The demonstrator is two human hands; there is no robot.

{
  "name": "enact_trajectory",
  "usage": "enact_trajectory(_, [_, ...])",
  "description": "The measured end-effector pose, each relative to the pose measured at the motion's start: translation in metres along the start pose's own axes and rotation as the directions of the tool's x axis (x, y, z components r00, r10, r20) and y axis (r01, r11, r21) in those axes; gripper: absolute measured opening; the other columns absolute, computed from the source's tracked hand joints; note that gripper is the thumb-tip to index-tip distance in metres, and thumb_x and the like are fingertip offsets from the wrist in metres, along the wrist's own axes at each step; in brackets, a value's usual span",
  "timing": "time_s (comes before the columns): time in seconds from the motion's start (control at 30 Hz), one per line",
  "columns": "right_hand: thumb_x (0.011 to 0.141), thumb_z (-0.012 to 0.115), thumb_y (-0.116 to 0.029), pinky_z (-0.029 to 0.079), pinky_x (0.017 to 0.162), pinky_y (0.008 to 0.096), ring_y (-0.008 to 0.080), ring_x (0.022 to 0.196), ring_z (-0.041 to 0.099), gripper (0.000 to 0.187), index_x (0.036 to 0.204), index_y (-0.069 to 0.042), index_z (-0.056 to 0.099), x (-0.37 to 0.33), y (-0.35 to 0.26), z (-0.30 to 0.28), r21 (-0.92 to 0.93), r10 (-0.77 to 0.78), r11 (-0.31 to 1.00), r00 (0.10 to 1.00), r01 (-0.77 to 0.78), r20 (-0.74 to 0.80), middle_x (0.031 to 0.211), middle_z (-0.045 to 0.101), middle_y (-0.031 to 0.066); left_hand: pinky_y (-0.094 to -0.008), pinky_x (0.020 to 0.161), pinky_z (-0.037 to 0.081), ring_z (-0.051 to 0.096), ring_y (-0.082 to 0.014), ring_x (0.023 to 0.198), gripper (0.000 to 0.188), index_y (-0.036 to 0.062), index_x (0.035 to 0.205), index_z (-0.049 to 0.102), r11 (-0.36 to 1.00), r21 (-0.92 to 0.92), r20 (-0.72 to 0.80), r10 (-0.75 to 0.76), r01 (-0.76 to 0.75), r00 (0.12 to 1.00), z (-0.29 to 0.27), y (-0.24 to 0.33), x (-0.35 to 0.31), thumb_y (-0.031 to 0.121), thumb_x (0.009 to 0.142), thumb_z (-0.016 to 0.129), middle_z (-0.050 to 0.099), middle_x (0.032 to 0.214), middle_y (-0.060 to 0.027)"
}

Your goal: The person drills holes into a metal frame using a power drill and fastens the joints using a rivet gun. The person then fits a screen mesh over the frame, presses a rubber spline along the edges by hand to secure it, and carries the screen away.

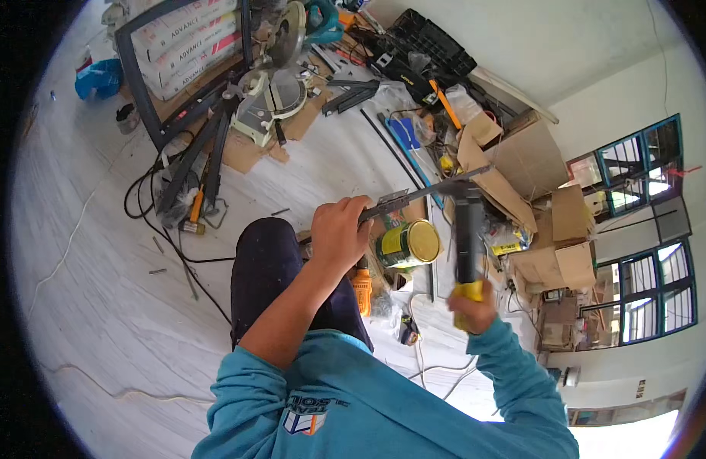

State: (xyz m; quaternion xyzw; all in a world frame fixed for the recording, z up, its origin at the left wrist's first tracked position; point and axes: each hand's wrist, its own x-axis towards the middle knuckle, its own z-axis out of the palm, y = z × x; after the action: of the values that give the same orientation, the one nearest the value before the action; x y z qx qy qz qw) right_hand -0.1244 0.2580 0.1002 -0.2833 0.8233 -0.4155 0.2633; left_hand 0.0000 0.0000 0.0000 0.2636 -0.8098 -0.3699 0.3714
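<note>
My left hand (pixel 340 229) is closed round a long dark metal profile (pixel 429 191) that slants up to the right above my knee. A hinge-like metal plate (pixel 391 198) sits on the profile near my fingers. My right hand (pixel 473 306) grips the yellow handle of a hammer (pixel 467 237), slightly blurred. The hammer's head is at the profile's right part; whether they touch I cannot tell. Below the profile a round tin (pixel 408 245) with a yellow-green label lies tilted. An orange ribbed object (pixel 362 291) is beside my leg, partly hidden.
A mitre saw (pixel 270 103) stands at the far left, near a dark frame (pixel 142 92) and stacked boxes (pixel 186 46). Another hammer (pixel 194 213) and black cables (pixel 142 206) lie left of my knee. Cardboard boxes (pixel 529 157) and a black toolbox (pixel 425 50) crowd the right.
</note>
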Motion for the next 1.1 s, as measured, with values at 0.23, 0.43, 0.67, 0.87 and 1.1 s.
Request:
enact_trajectory(0.23, [0.074,0.069,-0.011,0.051,0.068,0.0343,0.0212,0.079,0.061,0.049,0.118,0.0,0.049,-0.026,0.016,-0.014,-0.23,0.132,0.96,0.983,-0.159,-0.129,0.093,0.061,0.0116,-0.0393,0.077,0.048,0.062,-0.0322,0.086,0.03,0.0053,0.098,0.062,0.992,-0.115,0.124,0.057,-0.043,0.991,-0.019,-0.012,0.024,0.007,0.069,0.072,0.064,0.095,-0.0128])
enact_trajectory(0.43, [0.081,0.066,-0.008,0.053,0.071,0.0285,0.0189,0.086,0.063,0.029,0.106,0.004,0.059,-0.022,0.08,-0.018,0.488,0.373,0.672,0.824,-0.556,0.425,0.097,0.063,0.0105,-0.0403,0.073,0.048,0.061,-0.0358,0.083,0.029,0.0006,0.096,0.062,0.994,-0.049,0.128,0.108,-0.103,0.986,-0.01,-0.014,0.039,0.005,0.07,0.073,0.063,0.091,-0.0175])
enact_trajectory(0.67, [0.082,0.068,-0.018,0.051,0.062,0.0307,0.0162,0.074,0.064,0.023,0.098,-0.002,0.061,-0.024,0.232,0.067,0.313,0.577,0.723,0.788,-0.616,0.216,0.084,0.065,0.0064,-0.0406,0.074,0.049,0.061,-0.0354,0.084,0.028,0.0011,0.097,0.063,0.973,0.128,0.113,0.18,-0.194,0.977,-0.006,0.003,0.045,0.006,0.071,0.072,0.064,0.094,-0.015])
enact_trajectory(0.87, [0.076,0.072,-0.029,0.052,0.067,0.0346,0.021,0.074,0.065,0.03,0.093,-0.005,0.065,-0.012,0.352,0.117,-0.112,0.581,0.813,0.806,-0.571,0.112,0.084,0.067,0.0099,-0.0408,0.075,0.049,0.062,-0.0337,0.087,0.031,0.0023,0.099,0.063,0.895,0.312,0.313,0.22,-0.319,0.924,-0.003,0.027,0.056,0.016,0.072,0.072,0.064,0.097,-0.0136])
enact_trajectory(1.1, [0.071,0.07,-0.034,0.049,0.086,0.0442,0.0379,0.099,0.06,0.044,0.104,-0.006,0.062,-0.031,0.392,0.163,-0.207,0.659,0.691,0.722,-0.692,-0.211,0.105,0.064,0.021,-0.041,0.075,0.049,0.062,-0.0342,0.087,0.032,0.0018,0.098,0.063,0.846,0.413,0.296,0.225,-0.337,0.928,-0.012,0.02,0.057,0.022,0.075,0.072,0.064,0.098,-0.0142])
